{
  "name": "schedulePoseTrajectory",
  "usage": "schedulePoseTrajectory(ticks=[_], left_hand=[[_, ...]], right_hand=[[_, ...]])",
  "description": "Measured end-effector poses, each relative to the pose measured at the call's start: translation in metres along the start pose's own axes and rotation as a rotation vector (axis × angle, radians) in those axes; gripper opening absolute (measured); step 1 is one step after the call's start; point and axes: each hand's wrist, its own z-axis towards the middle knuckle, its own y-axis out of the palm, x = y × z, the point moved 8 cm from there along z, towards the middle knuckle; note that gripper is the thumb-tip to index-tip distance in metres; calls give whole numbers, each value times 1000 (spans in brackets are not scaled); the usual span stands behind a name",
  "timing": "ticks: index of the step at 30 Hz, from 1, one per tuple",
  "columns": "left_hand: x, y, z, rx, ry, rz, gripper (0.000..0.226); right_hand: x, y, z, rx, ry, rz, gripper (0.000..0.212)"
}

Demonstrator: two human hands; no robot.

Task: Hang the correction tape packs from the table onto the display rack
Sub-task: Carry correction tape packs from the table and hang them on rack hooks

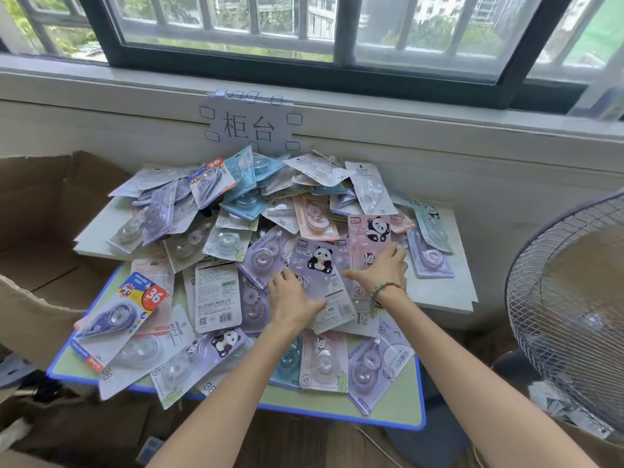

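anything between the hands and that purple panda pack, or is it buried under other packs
Nothing visible: the purple panda pack lies on top of the pile, with the left hand and right hand already on its edges. The display rack is out of view.

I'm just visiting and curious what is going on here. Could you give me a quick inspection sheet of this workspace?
Surface: a small table with a blue edge, plus a white board behind it, mostly covered.
Job's things: a loose pile of correction tape packs; a purple panda pack and a pink panda pack lie on top.
Clutter: an open cardboard box on the left.
Hands: left hand and right hand lie on the panda packs; whether either grips is unclear.
Cables: a thin cord on the floor.
Surroundings: a window, a paper sign on the wall, a fan on the right. No display rack seen.
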Motion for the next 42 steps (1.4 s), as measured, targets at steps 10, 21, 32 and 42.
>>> schedulePoseTrajectory(ticks=[10, 21, 32, 42], left_hand=[[28, -57, -40, 199, 52, -209, 115], [19, -97, -116, 254, 184, -259, 119], [40, -91, -255, 43, 531, -321, 110], [127, -38, -457, -193, 877, -362, 109]], right_hand=[[6, -52, -57, 127, -118, 56, 125], [19, -87, -174, 258, -59, 53, 125], [125, -137, -394, 651, 346, 89, 126], [252, -201, -605, 931, 669, 94, 126]])
